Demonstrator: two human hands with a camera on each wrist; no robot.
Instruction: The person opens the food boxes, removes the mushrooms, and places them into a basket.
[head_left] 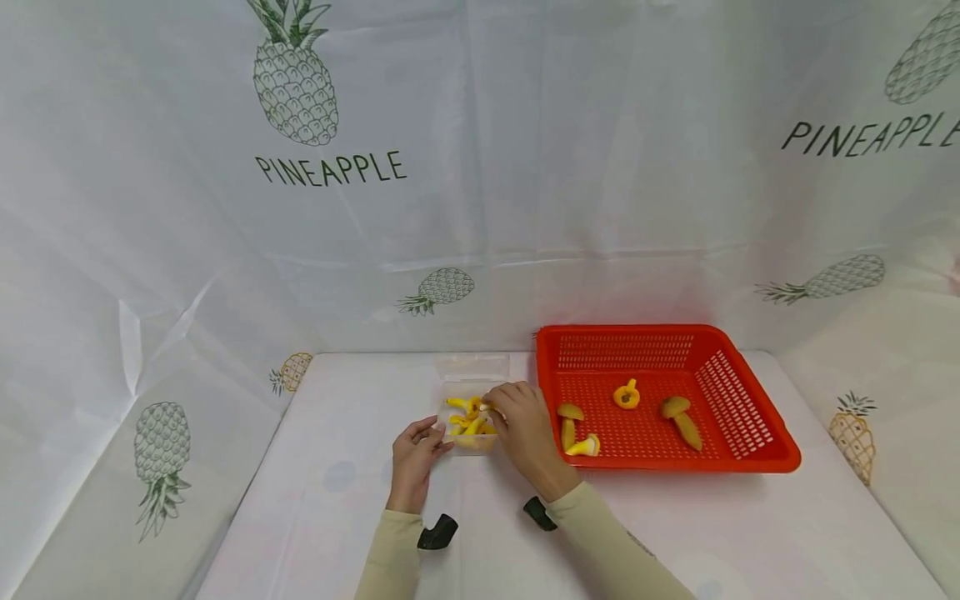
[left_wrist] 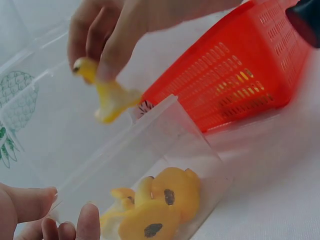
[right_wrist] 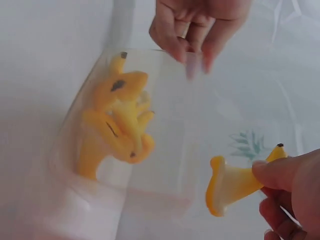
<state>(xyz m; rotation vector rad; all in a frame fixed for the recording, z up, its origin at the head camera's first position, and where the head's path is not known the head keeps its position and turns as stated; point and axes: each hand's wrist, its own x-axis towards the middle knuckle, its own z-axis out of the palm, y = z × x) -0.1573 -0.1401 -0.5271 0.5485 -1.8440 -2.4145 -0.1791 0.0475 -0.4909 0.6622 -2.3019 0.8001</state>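
Observation:
My right hand [head_left: 522, 425] pinches a yellow trumpet-shaped mushroom [right_wrist: 235, 182] by its dark-tipped stem, its flared cap pointing away from the fingers. It is held above the rim of a clear plastic box [left_wrist: 172, 112]. Inside the box, several other yellow mushrooms [left_wrist: 150, 220] lie heaped together, some with dark spots. On the box's left side, my left hand [head_left: 414, 461] grips the rim between thumb and fingers. A clear lid [head_left: 472, 366] stands folded back at the box's far side.
To the right, a red slotted plastic basket [head_left: 780, 454] holds two brown-capped mushrooms [head_left: 675, 406] and two yellow ones [head_left: 626, 395]. White pineapple-print sheeting [head_left: 510, 183] rises behind the white-covered table [head_left: 315, 500]. Black wrist devices [head_left: 438, 532] sit by both forearms.

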